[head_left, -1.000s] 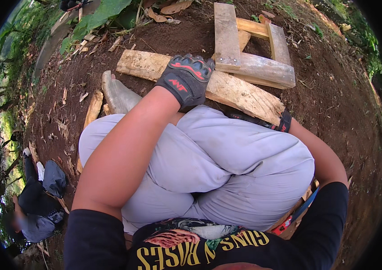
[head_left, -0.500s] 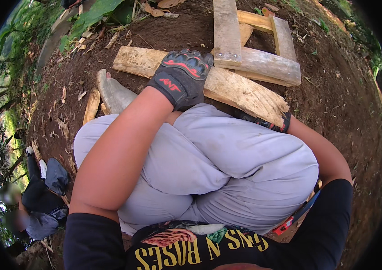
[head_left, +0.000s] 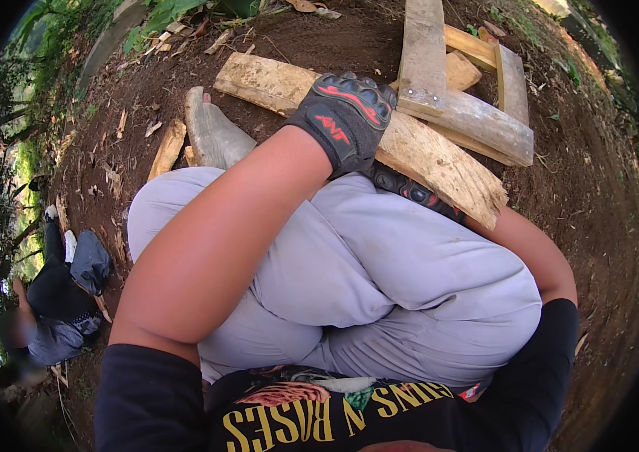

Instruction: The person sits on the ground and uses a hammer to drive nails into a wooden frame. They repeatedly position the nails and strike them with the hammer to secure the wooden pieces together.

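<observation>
A rough, split wooden plank (head_left: 447, 167) lies slantwise in front of my knees, its right end ragged. My left hand (head_left: 350, 120), in a black glove with red trim and hard knuckle guards, is closed over the plank's middle; its fingertips are hidden. Below the plank's near edge, my right hand (head_left: 416, 193), in a matching glove, is partly covered by the plank and my leg. Its fingers look curled, but what they hold is hidden. Touching or close to my left hand is a nailed wooden frame (head_left: 478, 117) of weathered slats.
My bare foot (head_left: 214, 129) rests on brown soil beside a short wood piece (head_left: 167, 149). Wood chips (head_left: 219, 41) and green leaves lie beyond. At far left, another person (head_left: 63, 301) in dark clothes is near the trees. My knees in grey trousers (head_left: 334, 271) fill the middle.
The plank, frame, foot and both hands appear shifted right in the view. More of my right glove shows below the plank. My left hand keeps its hold on the plank.
</observation>
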`<control>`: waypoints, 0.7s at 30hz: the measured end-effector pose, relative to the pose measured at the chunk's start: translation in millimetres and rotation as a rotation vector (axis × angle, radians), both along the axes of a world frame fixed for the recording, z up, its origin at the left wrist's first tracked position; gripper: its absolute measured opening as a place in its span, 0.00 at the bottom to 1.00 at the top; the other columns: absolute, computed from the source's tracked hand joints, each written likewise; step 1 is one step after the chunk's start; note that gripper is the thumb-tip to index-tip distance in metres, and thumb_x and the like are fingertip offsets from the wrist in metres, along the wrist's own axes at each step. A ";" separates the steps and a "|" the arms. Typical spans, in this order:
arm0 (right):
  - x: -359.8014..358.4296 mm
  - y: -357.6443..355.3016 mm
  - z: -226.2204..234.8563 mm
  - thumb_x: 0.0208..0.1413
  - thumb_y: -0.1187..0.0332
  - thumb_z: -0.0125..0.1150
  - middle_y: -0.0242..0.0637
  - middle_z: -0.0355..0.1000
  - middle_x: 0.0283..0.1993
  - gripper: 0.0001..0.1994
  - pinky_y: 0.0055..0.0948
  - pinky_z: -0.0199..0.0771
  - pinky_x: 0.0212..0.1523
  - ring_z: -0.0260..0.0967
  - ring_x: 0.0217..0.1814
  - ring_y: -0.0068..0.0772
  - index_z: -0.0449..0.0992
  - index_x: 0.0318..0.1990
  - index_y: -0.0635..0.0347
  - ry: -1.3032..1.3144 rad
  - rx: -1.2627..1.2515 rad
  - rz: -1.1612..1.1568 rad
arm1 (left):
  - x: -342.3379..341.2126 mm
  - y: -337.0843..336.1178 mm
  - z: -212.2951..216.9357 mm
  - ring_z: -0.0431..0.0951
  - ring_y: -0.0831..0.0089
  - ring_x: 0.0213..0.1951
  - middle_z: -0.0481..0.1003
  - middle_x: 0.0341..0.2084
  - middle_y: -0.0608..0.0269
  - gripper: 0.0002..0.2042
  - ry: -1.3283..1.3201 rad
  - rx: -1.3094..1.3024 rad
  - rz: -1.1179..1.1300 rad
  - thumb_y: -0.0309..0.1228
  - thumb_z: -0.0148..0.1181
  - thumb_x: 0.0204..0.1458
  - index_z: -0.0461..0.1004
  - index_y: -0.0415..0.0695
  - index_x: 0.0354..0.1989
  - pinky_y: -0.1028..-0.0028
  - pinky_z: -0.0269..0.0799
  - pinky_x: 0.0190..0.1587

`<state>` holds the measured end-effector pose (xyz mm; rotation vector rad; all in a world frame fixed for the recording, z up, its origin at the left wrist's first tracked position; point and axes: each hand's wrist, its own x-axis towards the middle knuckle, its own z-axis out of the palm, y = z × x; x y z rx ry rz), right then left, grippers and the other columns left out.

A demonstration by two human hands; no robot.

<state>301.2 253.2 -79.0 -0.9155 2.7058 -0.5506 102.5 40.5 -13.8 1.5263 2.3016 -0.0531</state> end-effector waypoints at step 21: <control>30.9 32.2 4.7 0.61 0.60 0.63 0.35 0.75 0.63 0.21 0.42 0.74 0.66 0.73 0.64 0.43 0.79 0.61 0.48 0.017 -0.029 -0.095 | -1.8 -8.9 -12.3 0.81 0.50 0.56 0.81 0.51 0.47 0.25 -0.041 0.100 0.059 0.32 0.64 0.50 0.76 0.41 0.59 0.54 0.79 0.57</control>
